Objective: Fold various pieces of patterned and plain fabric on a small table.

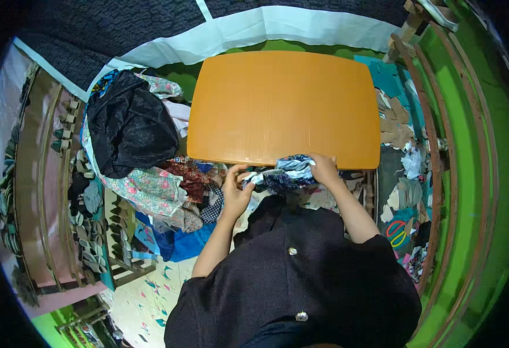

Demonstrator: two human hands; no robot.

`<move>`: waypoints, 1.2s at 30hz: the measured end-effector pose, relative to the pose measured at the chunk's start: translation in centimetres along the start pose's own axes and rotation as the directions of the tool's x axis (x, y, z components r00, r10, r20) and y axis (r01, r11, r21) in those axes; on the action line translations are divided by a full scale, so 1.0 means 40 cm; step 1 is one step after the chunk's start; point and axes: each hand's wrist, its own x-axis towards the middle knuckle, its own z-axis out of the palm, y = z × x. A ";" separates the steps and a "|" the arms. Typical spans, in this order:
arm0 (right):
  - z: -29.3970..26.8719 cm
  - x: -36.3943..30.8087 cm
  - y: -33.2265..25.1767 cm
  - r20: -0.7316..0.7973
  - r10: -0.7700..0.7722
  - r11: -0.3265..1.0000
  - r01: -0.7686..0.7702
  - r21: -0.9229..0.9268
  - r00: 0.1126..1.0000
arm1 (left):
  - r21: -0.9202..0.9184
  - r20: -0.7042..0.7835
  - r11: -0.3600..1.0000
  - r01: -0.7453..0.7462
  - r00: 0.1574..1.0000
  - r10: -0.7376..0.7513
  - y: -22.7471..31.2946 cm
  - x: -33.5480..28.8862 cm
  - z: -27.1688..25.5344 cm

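A crumpled cloth [292,171] with a blue, white and dark pattern is bunched between my two hands, at the near edge of the orange table [283,104]. My left hand [236,187] is closed on the cloth's left end, with thumb and fingers pinching it. On the other side, my right hand [324,169] grips the right end, its fingers partly hidden by the folds. The cloth's lower part hangs in front of the table edge, just above my dark top.
At the left is a heap of fabrics, with a black cloth [129,122] over a floral cloth [147,188]. Racks of shoes [89,249] stand farther left. To the right lie cloth scraps [405,194] and scissors with red and yellow handles [396,234]. Small scraps dot the floor [144,296].
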 end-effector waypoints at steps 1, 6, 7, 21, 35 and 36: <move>0.002 -0.015 0.003 -0.123 -0.046 0.999 0.042 -0.031 0.991 | 0.003 -0.005 0.999 -0.036 0.999 0.036 0.006 -0.002 -0.015; -0.034 -0.104 -0.044 -0.369 -0.221 0.974 0.223 -0.038 0.903 | -0.028 0.096 0.997 -0.078 0.992 0.080 0.090 -0.018 -0.083; -0.045 -0.122 -0.072 -0.378 -0.220 0.974 0.221 -0.043 0.899 | 0.002 0.166 0.997 -0.081 0.983 0.080 0.109 -0.019 -0.097; -0.133 -0.267 -0.404 -0.578 -0.340 0.915 0.404 -0.019 0.742 | -0.017 0.260 0.989 -0.147 0.954 0.147 0.187 -0.101 -0.153; -0.225 -0.374 -0.116 -0.538 0.238 0.936 -0.043 0.350 0.809 | 0.170 -0.226 0.891 -0.421 0.863 0.451 0.236 0.046 -0.542; -0.224 -0.382 -0.105 -0.444 0.283 0.887 -0.057 0.458 0.850 | 0.161 -0.205 0.894 -0.419 0.872 0.445 0.227 0.059 -0.550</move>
